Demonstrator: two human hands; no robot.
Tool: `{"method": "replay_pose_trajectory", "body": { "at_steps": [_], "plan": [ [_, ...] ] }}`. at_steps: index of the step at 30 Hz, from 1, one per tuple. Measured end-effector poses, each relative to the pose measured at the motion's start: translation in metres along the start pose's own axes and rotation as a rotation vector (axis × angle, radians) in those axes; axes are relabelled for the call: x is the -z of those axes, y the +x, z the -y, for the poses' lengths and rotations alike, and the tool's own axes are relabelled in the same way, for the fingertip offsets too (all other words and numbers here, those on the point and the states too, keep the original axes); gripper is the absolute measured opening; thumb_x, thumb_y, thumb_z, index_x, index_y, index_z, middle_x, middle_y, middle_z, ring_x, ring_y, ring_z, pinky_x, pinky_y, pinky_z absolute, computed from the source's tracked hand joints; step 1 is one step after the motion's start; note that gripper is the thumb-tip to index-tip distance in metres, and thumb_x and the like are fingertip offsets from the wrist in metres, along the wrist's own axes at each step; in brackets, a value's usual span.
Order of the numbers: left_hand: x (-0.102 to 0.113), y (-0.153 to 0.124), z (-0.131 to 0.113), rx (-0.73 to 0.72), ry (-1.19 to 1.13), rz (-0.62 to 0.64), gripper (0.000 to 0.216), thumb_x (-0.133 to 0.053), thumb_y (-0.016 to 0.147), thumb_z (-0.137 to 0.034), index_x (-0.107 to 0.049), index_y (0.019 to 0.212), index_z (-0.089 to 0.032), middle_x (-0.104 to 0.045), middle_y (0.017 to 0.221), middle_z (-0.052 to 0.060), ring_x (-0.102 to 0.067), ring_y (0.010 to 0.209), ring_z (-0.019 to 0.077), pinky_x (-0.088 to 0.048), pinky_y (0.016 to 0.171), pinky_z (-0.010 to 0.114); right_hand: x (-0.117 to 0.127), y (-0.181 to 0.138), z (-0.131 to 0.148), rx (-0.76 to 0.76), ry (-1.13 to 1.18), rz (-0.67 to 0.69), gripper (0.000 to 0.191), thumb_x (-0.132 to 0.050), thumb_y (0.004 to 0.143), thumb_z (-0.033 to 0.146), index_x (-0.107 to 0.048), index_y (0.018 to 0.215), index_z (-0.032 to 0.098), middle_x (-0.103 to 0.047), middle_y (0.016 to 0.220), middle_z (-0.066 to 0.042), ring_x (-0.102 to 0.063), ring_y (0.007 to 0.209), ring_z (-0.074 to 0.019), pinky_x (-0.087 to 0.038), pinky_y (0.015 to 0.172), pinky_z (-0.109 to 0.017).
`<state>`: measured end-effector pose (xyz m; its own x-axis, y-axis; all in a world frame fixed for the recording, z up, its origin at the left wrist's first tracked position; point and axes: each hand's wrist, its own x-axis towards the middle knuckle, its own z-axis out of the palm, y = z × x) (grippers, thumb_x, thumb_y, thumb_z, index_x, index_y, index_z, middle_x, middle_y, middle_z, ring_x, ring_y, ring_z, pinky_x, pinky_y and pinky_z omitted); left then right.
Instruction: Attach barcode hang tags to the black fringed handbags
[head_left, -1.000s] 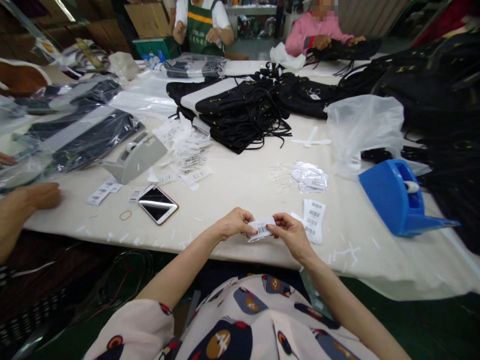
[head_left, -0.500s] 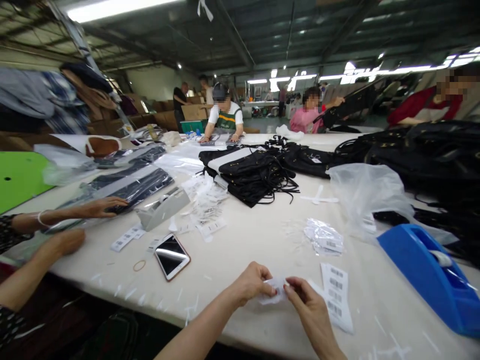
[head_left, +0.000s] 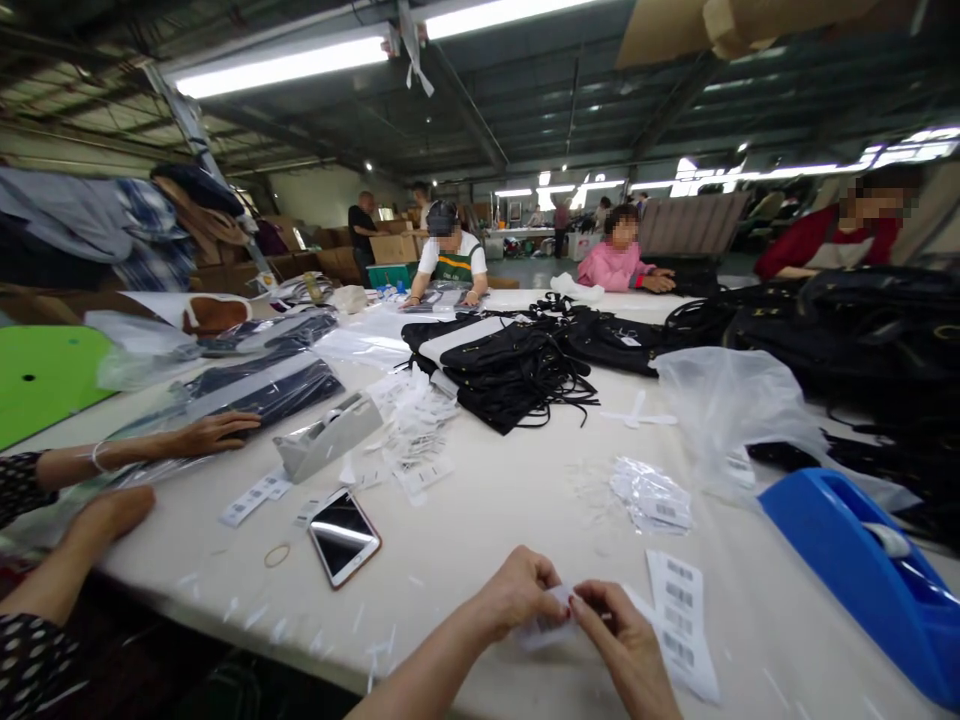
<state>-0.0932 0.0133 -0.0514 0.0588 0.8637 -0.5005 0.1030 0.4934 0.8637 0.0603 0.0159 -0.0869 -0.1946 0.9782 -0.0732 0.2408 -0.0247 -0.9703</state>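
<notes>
My left hand (head_left: 519, 598) pinches a small, whitish, see-through piece (head_left: 546, 632) between thumb and fingers. It may be a label or a little plastic bag; I cannot tell which. Closed at the piece's right edge, my right hand (head_left: 616, 632) meets the left fingertips. Just right of that hand lies a strip of white barcode labels (head_left: 681, 622). Beyond it is a pile of small clear plastic packets (head_left: 651, 494), one showing a barcode.
A blue tape dispenser (head_left: 847, 570) stands at right, a grey tape dispenser (head_left: 330, 436) at left behind a phone (head_left: 345, 538). Black garments (head_left: 502, 375) and a clear plastic bag (head_left: 739, 400) lie farther back. At left, a co-worker's hands (head_left: 217, 434) are near a bagged dark garment (head_left: 300, 390).
The view has tilted up, so the table sits lower. My fingertips have come closer together on the piece. Across the table, a person in pink has lowered a black item.
</notes>
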Motion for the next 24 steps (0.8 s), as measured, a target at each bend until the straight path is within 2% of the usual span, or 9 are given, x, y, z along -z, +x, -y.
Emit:
{"method": "replay_pose_trajectory", "body": {
  "at_steps": [2, 5, 9, 12, 14, 17, 21, 24],
  "plan": [
    [-0.001, 0.001, -0.004, -0.045, -0.030, 0.022, 0.015, -0.066, 0.045, -0.018, -0.060, 0.058, -0.013, -0.052, 0.047, -0.004, -0.043, 0.044, 0.0081, -0.030, 0.044, 0.022, 0.003, 0.004, 0.003, -0.028, 0.069, -0.013, 0.038, -0.067, 0.060, 0.049, -0.059, 0.085, 0.022, -0.065, 0.080, -0.007, -0.061, 0.075, -0.0238, -0.050, 0.067, -0.035],
    [-0.003, 0.001, -0.010, -0.139, -0.085, 0.046, 0.014, -0.065, 0.048, -0.018, -0.061, 0.059, -0.012, -0.053, 0.050, -0.004, -0.043, 0.047, 0.0069, -0.031, 0.047, 0.021, 0.007, 0.008, 0.014, -0.055, 0.216, 0.100, 0.042, -0.071, 0.058, 0.044, -0.055, 0.088, 0.021, -0.063, 0.077, -0.005, -0.061, 0.073, -0.0219, -0.051, 0.066, -0.035],
    [-0.005, 0.003, -0.012, -0.163, -0.136, 0.071, 0.021, -0.069, 0.050, -0.023, -0.058, 0.065, -0.012, -0.056, 0.056, -0.003, -0.047, 0.051, 0.0077, -0.034, 0.050, 0.021, 0.011, 0.007, 0.027, -0.061, 0.285, 0.149, 0.040, -0.073, 0.056, 0.040, -0.055, 0.086, 0.021, -0.062, 0.074, -0.002, -0.060, 0.070, -0.0188, -0.050, 0.067, -0.034],
    [-0.007, 0.004, -0.012, -0.140, -0.120, 0.081, 0.030, -0.071, 0.052, -0.026, -0.055, 0.074, -0.013, -0.058, 0.059, -0.002, -0.050, 0.052, 0.0089, -0.035, 0.051, 0.021, 0.015, 0.004, 0.030, -0.072, 0.268, 0.206, 0.030, -0.071, 0.059, 0.039, -0.057, 0.078, 0.021, -0.061, 0.068, 0.000, -0.059, 0.066, -0.0163, -0.049, 0.064, -0.031],
    [-0.007, 0.003, -0.013, -0.142, -0.107, 0.090, 0.034, -0.069, 0.058, -0.033, -0.054, 0.081, -0.013, -0.059, 0.064, -0.001, -0.053, 0.056, 0.0104, -0.038, 0.054, 0.022, 0.022, 0.007, 0.031, -0.072, 0.261, 0.191, 0.026, -0.070, 0.059, 0.038, -0.058, 0.074, 0.021, -0.061, 0.067, 0.001, -0.058, 0.064, -0.0152, -0.048, 0.062, -0.030],
    [-0.001, 0.004, -0.011, -0.159, -0.052, -0.002, 0.038, -0.065, 0.064, -0.040, -0.054, 0.089, -0.013, -0.062, 0.071, 0.001, -0.056, 0.065, 0.0122, -0.040, 0.059, 0.023, 0.045, 0.024, 0.030, -0.069, 0.261, 0.014, 0.029, -0.072, 0.056, 0.036, -0.058, 0.075, 0.019, -0.060, 0.065, 0.001, -0.056, 0.060, -0.0140, -0.046, 0.056, -0.027],
    [0.009, 0.009, 0.001, -0.133, 0.027, -0.206, 0.038, -0.062, 0.065, -0.041, -0.054, 0.089, -0.013, -0.062, 0.071, 0.002, -0.056, 0.064, 0.0125, -0.040, 0.059, 0.024, 0.092, 0.075, 0.025, -0.069, 0.241, -0.351, 0.037, -0.068, 0.059, 0.039, -0.054, 0.086, 0.018, -0.059, 0.071, -0.001, -0.056, 0.060, -0.0136, -0.045, 0.056, -0.027],
    [0.013, 0.011, 0.012, -0.136, 0.065, -0.261, 0.034, -0.060, 0.066, -0.041, -0.054, 0.086, -0.013, -0.061, 0.066, 0.001, -0.056, 0.062, 0.0131, -0.040, 0.057, 0.024, 0.120, 0.111, 0.015, -0.159, 0.064, -0.457, 0.040, -0.066, 0.060, 0.040, -0.054, 0.090, 0.016, -0.061, 0.079, -0.005, -0.059, 0.069, -0.0180, -0.047, 0.062, -0.031]
  ]
}}
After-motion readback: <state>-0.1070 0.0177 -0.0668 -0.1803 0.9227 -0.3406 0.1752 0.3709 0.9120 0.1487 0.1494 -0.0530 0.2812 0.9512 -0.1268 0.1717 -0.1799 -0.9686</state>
